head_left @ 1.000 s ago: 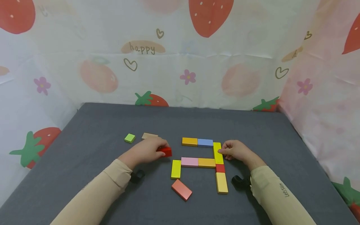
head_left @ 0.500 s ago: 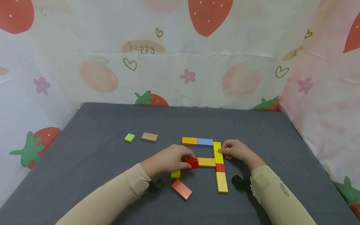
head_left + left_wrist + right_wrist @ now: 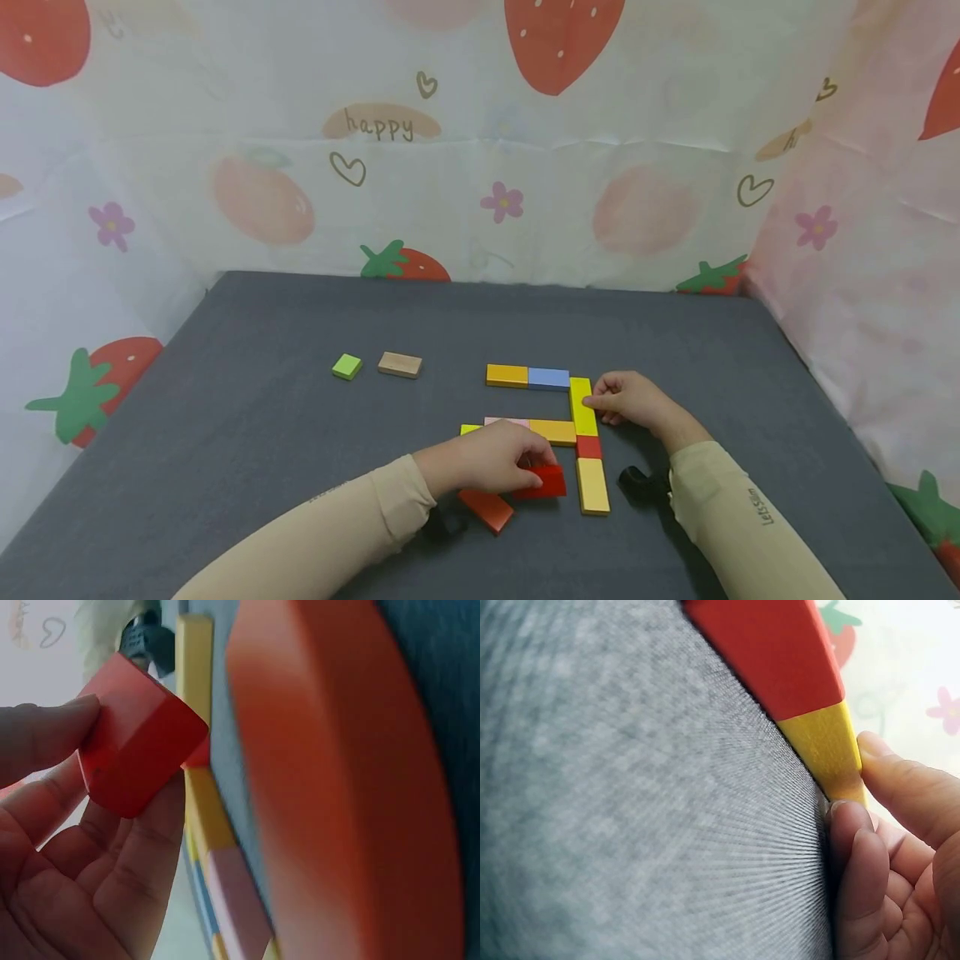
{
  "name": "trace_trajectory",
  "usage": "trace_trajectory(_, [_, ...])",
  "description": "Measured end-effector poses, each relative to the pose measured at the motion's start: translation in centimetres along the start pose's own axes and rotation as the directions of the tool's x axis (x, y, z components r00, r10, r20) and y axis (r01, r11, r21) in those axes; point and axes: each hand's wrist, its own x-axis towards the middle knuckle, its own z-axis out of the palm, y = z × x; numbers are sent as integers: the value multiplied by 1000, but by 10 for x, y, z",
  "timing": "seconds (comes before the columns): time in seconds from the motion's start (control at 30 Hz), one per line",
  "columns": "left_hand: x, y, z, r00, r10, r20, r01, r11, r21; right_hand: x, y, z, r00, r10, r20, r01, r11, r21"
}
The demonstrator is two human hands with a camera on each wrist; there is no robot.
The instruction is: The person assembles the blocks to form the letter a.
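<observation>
My left hand (image 3: 487, 458) pinches a red wooden block (image 3: 546, 482) between thumb and fingers, held above the cloth. In the left wrist view the red block (image 3: 142, 735) appears tilted in the grip. Directly right of it lies a pale yellow block (image 3: 593, 487), in line with a small red block (image 3: 588, 447) and a yellow block (image 3: 583, 417). My right hand (image 3: 637, 404) holds that yellow block, its thumb on the top and curled fingers at the outer side. Partly under the left hand are a salmon block (image 3: 487, 510), a pink block (image 3: 507, 422) and another yellow block (image 3: 471, 429).
An orange-yellow block (image 3: 552, 432) joins the pink one to the right-hand column. Behind, an orange block (image 3: 507, 376) and a blue block (image 3: 548, 379) form a row. A green block (image 3: 347, 367) and a tan block (image 3: 401, 364) lie apart on the grey cloth (image 3: 262, 450).
Carrying the red block, my left hand has moved right and nearer, from beside the tan block, over the pink block, to beside the pale yellow one. My right hand has stayed put.
</observation>
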Motion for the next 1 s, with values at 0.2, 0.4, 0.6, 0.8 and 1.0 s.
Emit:
trace_trajectory(0.2, [4,3,10,999,9,40,-8,1000,-20,1,2,0,1000,-5,0,5,1000,0])
trace_trajectory(0.4, [4,4,17,995,25,100,-26,1000,1,0,2,-1,1000,-17,7,17,1000,6])
trace_trajectory(0.6, [4,4,21,994,5,107,-9,999,33,0,2,0,1000,-14,5,14,1000,5])
trace_trajectory(0.8, [6,4,21,993,-29,111,28,1000,12,1,3,1,1000,-5,2,4,1000,9])
trace_trajectory(1.0, [8,1,24,989,20,149,-17,1000,-20,0,2,-1,1000,-13,2,13,1000,12])
